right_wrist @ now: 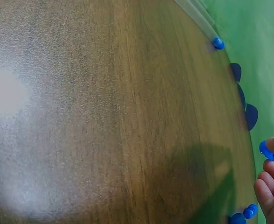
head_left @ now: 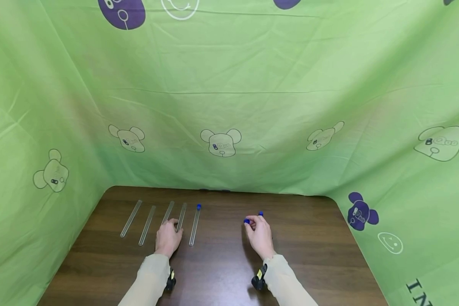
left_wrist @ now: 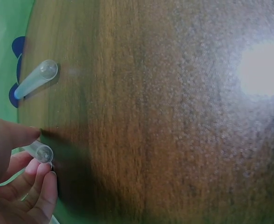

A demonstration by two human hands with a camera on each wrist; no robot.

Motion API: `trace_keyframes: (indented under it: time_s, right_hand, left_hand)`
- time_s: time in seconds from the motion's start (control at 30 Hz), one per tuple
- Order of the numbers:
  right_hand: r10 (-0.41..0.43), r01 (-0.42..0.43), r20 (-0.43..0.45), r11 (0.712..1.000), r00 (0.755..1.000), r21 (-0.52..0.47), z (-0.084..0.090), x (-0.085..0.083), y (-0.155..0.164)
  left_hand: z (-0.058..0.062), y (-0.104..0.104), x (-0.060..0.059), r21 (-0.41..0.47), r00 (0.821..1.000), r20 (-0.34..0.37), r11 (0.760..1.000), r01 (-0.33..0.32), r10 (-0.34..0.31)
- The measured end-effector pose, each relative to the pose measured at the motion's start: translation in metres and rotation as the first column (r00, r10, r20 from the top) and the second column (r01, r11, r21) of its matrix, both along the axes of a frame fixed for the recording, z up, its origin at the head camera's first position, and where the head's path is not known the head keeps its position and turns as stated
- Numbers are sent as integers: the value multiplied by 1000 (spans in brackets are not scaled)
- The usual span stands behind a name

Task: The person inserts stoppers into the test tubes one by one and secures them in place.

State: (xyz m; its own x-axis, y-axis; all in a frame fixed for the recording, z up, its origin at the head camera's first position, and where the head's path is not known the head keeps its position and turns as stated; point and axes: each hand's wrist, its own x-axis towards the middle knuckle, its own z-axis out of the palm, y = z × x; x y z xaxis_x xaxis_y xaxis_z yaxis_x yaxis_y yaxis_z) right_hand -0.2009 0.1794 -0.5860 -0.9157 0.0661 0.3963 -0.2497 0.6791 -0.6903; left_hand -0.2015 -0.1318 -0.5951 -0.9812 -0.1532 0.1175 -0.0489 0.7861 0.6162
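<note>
My left hand (head_left: 169,239) pinches a clear test tube (left_wrist: 43,152) between thumb and fingers near its rounded end. In the head view this open-topped tube (head_left: 182,212) lies low over the table, slanting away from me. Right of it rests a test tube with a blue cap (head_left: 199,206) on its far end. Over the table's right half, my right hand (head_left: 261,237) holds a small blue cap (right_wrist: 268,151) between thumb and fingertips. More blue caps (right_wrist: 250,211) lie on the table by that hand, partly hidden by it in the head view.
Uncapped tubes (head_left: 131,219) lie side by side to the left of my left hand, one of them (head_left: 167,211) partly under it. The brown wooden table (head_left: 222,263) ends at a green patterned cloth (head_left: 222,110) hanging behind and at both sides.
</note>
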Motion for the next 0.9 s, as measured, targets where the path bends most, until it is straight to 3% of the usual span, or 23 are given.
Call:
trace_keyframes:
  time_s: [0.4,0.9]
  right_hand:
    - [-1,1,7,1000,1000,-8,-1,0,2]
    - [-6,6,19,1000,1000,-9,-3,0,4]
  left_hand:
    - [0,3,0,-44,999,-39,999,13,-14]
    - [1,1,0,-23,993,-112,999,28,-31]
